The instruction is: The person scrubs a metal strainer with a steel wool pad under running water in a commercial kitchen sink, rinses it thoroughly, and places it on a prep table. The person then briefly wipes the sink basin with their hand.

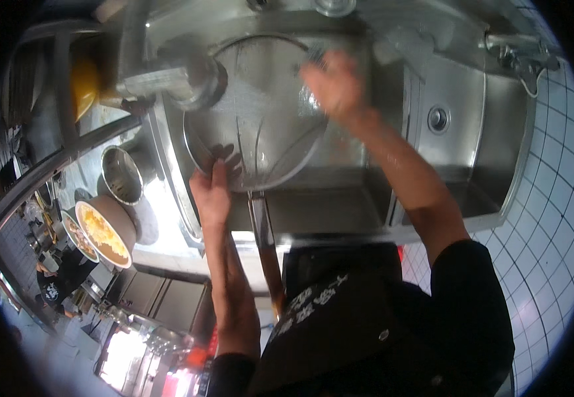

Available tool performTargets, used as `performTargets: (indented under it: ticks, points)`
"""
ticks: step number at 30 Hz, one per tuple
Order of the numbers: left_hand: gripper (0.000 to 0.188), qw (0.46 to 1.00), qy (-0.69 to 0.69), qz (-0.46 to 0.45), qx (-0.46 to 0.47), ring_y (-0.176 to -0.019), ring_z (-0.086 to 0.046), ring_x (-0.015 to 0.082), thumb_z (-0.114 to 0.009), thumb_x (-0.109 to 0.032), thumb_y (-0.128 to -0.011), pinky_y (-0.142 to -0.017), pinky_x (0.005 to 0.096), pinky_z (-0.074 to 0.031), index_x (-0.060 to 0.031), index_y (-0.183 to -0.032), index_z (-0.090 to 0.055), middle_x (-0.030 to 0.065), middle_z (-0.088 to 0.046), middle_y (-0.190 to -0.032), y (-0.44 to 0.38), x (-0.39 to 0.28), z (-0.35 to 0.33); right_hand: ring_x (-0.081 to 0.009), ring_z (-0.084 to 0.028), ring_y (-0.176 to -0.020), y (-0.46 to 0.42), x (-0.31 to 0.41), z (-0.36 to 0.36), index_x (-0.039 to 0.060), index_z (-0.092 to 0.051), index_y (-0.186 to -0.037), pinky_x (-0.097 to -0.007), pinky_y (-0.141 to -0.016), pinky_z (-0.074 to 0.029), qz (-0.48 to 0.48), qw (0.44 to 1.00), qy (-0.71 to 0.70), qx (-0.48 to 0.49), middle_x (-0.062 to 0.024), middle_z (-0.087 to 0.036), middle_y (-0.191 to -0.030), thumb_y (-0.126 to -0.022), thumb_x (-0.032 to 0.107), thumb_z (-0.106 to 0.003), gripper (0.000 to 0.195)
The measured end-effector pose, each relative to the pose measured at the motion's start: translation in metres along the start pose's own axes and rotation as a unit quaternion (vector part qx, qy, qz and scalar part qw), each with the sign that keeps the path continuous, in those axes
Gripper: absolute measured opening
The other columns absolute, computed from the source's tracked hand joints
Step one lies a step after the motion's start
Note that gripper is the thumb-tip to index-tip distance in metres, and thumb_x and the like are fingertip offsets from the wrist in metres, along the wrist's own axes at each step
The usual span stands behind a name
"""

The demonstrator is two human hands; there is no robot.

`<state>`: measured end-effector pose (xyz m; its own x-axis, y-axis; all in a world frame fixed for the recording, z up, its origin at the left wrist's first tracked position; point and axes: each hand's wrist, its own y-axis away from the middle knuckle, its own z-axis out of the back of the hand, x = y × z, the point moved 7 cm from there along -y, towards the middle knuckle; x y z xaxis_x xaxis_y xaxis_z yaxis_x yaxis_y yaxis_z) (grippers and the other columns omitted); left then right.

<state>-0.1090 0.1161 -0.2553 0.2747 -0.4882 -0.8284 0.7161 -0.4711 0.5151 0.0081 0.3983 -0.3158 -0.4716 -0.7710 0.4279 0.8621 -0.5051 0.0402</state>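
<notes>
A large round metal wok (272,99) lies over the basin of a stainless steel sink, its long handle (262,223) pointing back towards my body. My left hand (212,188) grips the wok's rim at the lower left, thumb and fingers on either side of it. Blurred by motion, my right hand (334,82) is at the wok's upper right rim, with a small dark grey thing, perhaps a scouring pad (316,54), at its fingertips. Whether the fingers hold it cannot be made out. A metal faucet fitting (192,82) juts over the wok's left side.
A second sink basin with a drain (438,119) adjoins on the right, beside a tiled floor. On the left counter stand a metal pot (122,174), a bowl of yellow food (103,231) and another food bowl (79,235). A co-worker (53,288) is farther off, lower left.
</notes>
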Motion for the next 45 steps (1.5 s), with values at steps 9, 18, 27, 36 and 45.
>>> performTargets:
  ticks: [9, 18, 27, 36, 45]
  points:
    - [0.028, 0.999, -0.046, -0.023, -0.017, -0.102, -0.065, 0.0158, -0.052, -0.005, -0.101, -0.091, 0.0286, -0.050, 0.0062, -0.123, -0.063, 0.0134, -0.070, -0.117, -0.008, -0.006, 0.004, -0.0353, -0.060, -0.090, 0.009, -0.009, 0.025, 0.0139, -0.066, -0.091, -0.0488, -0.076, -0.051, -0.035, 0.993, -0.033, -0.109, -0.0148, -0.059, -0.090, -0.082, 0.021, -0.064, 0.012]
    - [0.034, 0.999, -0.036, -0.022, -0.001, -0.106, -0.067, 0.0216, -0.049, -0.004, -0.101, -0.091, 0.0317, -0.055, 0.0077, -0.133, -0.054, 0.0156, -0.067, -0.125, -0.007, -0.035, -0.019, -0.0318, -0.062, -0.086, 0.013, 0.041, -0.024, 0.0144, -0.069, -0.091, -0.0458, -0.071, -0.053, -0.091, 0.965, -0.107, -0.221, -0.0118, -0.058, -0.084, -0.082, 0.019, -0.065, 0.012]
    - [0.033, 0.999, 0.024, -0.002, -0.024, -0.108, -0.067, 0.0227, -0.049, -0.003, -0.102, -0.089, 0.0335, -0.056, 0.0076, -0.133, -0.055, 0.0160, -0.066, -0.126, -0.003, -0.021, -0.006, -0.0323, -0.058, -0.092, 0.029, 0.027, -0.003, 0.0128, -0.065, -0.086, -0.0468, -0.075, -0.052, 0.054, 0.996, 0.007, -0.072, -0.0125, -0.055, -0.097, -0.082, 0.020, -0.063, 0.009]
    - [0.031, 0.992, 0.110, 0.003, -0.055, -0.106, -0.068, 0.0242, -0.053, -0.005, -0.100, -0.089, 0.0369, -0.057, 0.0086, -0.128, -0.056, 0.0169, -0.068, -0.119, 0.012, -0.005, 0.014, -0.0343, -0.064, -0.102, 0.030, -0.020, -0.015, 0.0080, -0.066, -0.100, -0.0448, -0.088, -0.053, 0.098, 0.984, 0.136, 0.054, -0.0168, -0.065, -0.103, -0.091, 0.028, -0.060, 0.023]
    - [0.032, 0.984, 0.089, -0.015, -0.157, -0.103, -0.070, 0.0286, -0.051, -0.004, -0.101, -0.085, 0.0391, -0.058, 0.0084, -0.131, -0.054, 0.0195, -0.067, -0.118, 0.016, -0.035, 0.027, -0.0145, -0.064, -0.080, 0.031, -0.056, 0.082, 0.0029, -0.070, -0.109, -0.0301, -0.075, -0.052, -0.129, 0.937, -0.191, -0.263, -0.0054, -0.070, -0.090, -0.088, 0.015, -0.074, 0.025]
